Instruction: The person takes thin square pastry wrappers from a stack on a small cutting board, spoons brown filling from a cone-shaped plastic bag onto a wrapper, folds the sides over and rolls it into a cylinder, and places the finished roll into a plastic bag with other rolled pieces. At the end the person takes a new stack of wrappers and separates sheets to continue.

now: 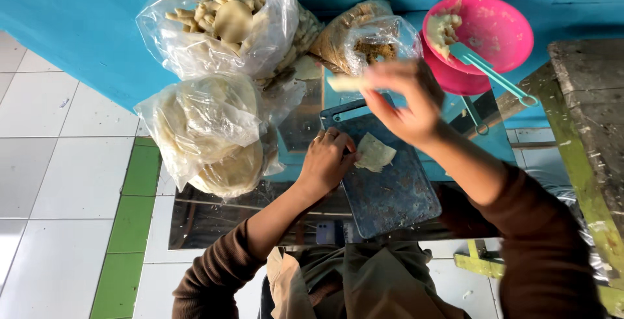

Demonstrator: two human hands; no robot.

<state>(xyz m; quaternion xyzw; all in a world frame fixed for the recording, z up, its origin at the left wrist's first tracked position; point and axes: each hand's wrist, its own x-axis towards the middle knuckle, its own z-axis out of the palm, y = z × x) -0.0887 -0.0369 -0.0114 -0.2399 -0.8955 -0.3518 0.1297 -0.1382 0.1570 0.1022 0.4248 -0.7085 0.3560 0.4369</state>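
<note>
My left hand (328, 158) rests on the edge of a dark blue board (390, 189), its fingers touching a pale thin dough wrapper (375, 153) lying there. My right hand (406, 101) is raised above the board, blurred, and grips a pale folded dough piece (344, 83) between its fingers. A pink bowl (494, 23) with pale filling and a teal spoon (487, 69) stands at the upper right.
A clear plastic bag of folded dough pieces (224, 23) and a bag of round wrappers (208, 134) lie at the left. A bag with brown crumbs (374, 46) sits behind the board. A worn green-edged table (588, 130) is at the right; tiled floor lies at the left.
</note>
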